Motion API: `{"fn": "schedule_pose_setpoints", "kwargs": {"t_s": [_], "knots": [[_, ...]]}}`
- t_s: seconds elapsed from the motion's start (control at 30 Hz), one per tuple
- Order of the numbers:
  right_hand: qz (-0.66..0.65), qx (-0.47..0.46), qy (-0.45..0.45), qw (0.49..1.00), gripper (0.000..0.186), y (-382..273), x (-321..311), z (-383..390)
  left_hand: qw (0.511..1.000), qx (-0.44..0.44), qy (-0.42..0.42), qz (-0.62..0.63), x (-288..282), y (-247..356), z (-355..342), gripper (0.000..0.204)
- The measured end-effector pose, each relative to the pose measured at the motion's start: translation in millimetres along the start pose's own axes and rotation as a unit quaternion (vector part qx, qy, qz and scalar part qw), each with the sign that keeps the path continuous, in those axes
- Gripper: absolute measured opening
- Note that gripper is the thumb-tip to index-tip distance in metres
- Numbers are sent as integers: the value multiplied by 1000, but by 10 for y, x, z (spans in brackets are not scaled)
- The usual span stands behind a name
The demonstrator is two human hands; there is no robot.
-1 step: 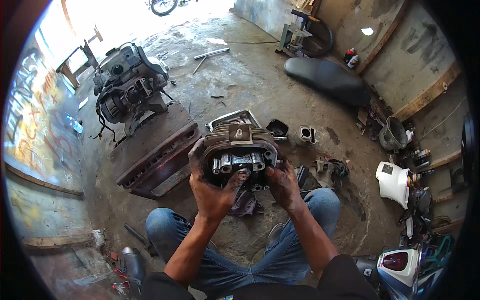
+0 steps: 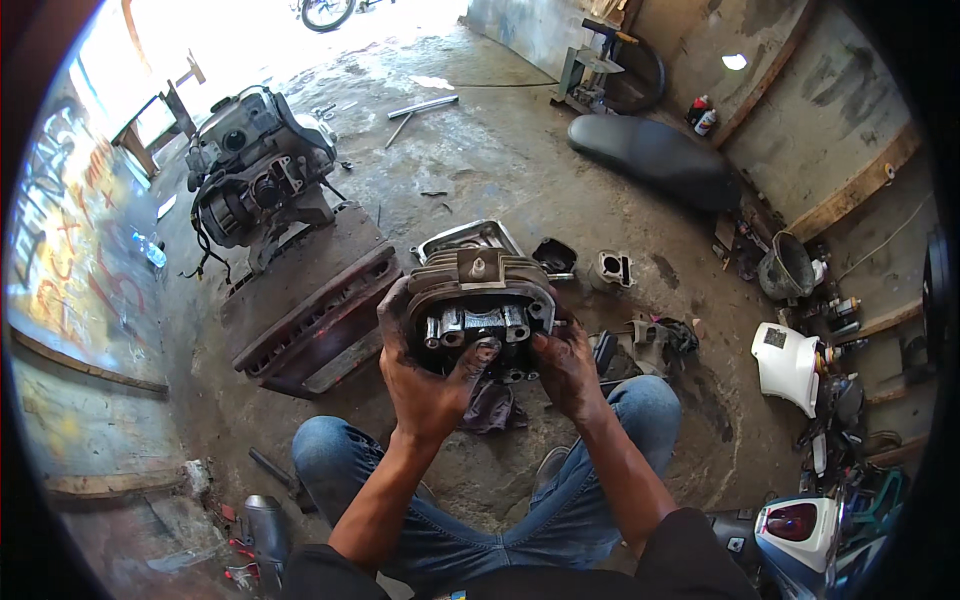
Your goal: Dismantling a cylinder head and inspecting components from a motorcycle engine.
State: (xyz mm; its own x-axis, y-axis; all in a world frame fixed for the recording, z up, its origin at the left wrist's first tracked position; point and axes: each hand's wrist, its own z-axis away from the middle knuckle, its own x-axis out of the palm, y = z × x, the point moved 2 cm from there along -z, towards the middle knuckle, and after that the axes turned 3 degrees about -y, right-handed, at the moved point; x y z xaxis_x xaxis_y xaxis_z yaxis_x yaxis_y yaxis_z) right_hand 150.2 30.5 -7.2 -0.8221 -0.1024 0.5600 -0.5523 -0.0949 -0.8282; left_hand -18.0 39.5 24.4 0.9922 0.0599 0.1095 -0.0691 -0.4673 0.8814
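Note:
Between my two hands, in front of my knees, is a finned engine cylinder head (image 2: 480,285), its open side with shiny rocker parts facing me. My left hand (image 2: 425,375) wraps round its left side, the blackened thumb resting against the inner parts. Closed on the right side is my right hand (image 2: 568,365), with its thumb at the lower right edge. The fingers behind the casting are hidden. A dark cloth (image 2: 490,408) lies below it on the ground. Just beyond are a silver metal cover (image 2: 465,238), a small black part (image 2: 554,257) and an engine cylinder (image 2: 614,270).
A partly stripped engine (image 2: 255,165) rests on a rusty metal block (image 2: 310,320) at the left. Metal bars (image 2: 423,107) lie farther off. To the right are a black motorcycle seat (image 2: 650,160), a bucket (image 2: 787,268), a white panel (image 2: 785,365) and parts along the wall.

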Motion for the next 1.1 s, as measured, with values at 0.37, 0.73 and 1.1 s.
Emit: {"fn": "schedule_pose_setpoints", "kwargs": {"t_s": [0.37,0.73,1.1], "knots": [[29,-15,-4,999,74,65,-69,-40,999,-29,-22,3,12,-25,46,74],[50,17,0,999,69,24,-49,-7,999,-6,13,32,35,-30,22,72],[-92,3,13,996,41,-19,-190,-144,978,-154,51,131,-65,-38,96,65]]}}
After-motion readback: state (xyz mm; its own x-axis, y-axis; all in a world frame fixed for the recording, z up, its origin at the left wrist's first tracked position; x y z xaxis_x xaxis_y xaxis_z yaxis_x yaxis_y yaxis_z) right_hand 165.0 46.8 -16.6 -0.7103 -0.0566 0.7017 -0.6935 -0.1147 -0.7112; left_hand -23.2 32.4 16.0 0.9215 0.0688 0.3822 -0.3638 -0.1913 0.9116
